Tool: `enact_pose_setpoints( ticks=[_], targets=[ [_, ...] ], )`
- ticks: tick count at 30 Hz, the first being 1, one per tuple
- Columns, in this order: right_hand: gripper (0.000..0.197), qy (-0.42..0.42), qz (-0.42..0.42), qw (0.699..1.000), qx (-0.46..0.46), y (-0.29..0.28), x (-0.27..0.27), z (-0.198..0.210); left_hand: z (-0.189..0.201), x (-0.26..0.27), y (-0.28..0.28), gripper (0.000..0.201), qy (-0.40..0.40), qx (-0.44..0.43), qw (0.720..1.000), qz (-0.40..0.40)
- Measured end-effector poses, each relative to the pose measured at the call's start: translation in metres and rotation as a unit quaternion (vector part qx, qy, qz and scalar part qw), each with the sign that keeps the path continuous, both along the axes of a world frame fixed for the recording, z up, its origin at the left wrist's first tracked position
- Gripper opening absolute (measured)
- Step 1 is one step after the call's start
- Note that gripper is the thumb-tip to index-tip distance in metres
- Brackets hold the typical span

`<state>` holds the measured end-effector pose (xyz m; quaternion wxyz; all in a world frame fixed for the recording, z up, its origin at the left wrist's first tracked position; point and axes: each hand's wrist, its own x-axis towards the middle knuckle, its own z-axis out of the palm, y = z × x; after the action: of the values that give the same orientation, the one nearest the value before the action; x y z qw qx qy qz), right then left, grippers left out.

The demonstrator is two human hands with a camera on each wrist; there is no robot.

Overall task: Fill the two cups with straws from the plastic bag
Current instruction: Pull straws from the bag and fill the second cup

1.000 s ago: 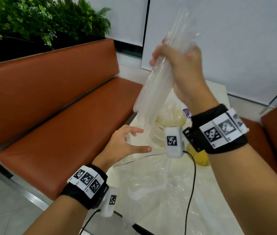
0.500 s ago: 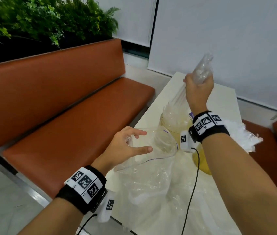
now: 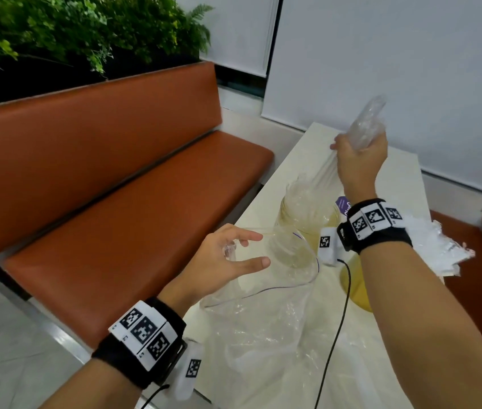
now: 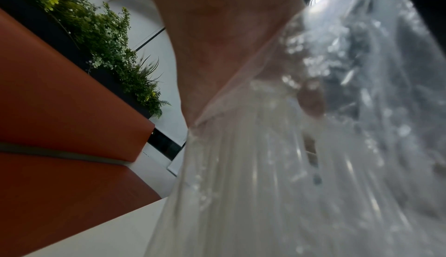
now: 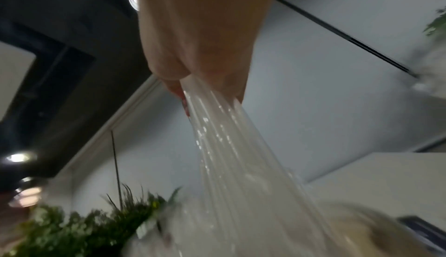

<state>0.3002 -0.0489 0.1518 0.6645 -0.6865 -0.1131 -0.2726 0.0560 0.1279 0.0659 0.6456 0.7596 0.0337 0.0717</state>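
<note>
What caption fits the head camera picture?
Right hand lowers clear straws into a cup; left hand holds the plastic bag.

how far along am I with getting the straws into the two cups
Partway. Done: a bunch of straws is out of the plastic bag. In hand: your right hand grips the bunch, its lower ends in the far cup; your left hand holds the bag's mouth open. Left: release them, then fill the second cup, which is mostly hidden behind your right arm.
</note>
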Motion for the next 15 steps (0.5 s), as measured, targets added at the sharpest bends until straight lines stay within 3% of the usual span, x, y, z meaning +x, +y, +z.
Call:
enact_pose_setpoints(
  ticks=[3,7,13,15],
  targets=[
    [0.026,0.066,0.012,0.996,-0.063,-0.005,0.005,-0.041,0.002,-0.001,-0.002,0.043,0.001,-0.003,1.000,-0.004],
    [0.040,0.139,-0.021,0.986,-0.090,-0.015,0.007,-0.074,0.004,-0.002,-0.003,0.040,-0.001,-0.001,1.000,0.000],
    [0.048,0.197,-0.019,0.968,-0.151,-0.022,-0.012,-0.078,0.007,-0.002,-0.008,0.038,-0.004,-0.005,1.000,0.007],
    [0.070,0.143,-0.018,0.975,-0.168,-0.022,-0.014,-0.066,0.008,-0.002,-0.009,0.038,-0.005,-0.008,1.000,0.005]
  ],
)
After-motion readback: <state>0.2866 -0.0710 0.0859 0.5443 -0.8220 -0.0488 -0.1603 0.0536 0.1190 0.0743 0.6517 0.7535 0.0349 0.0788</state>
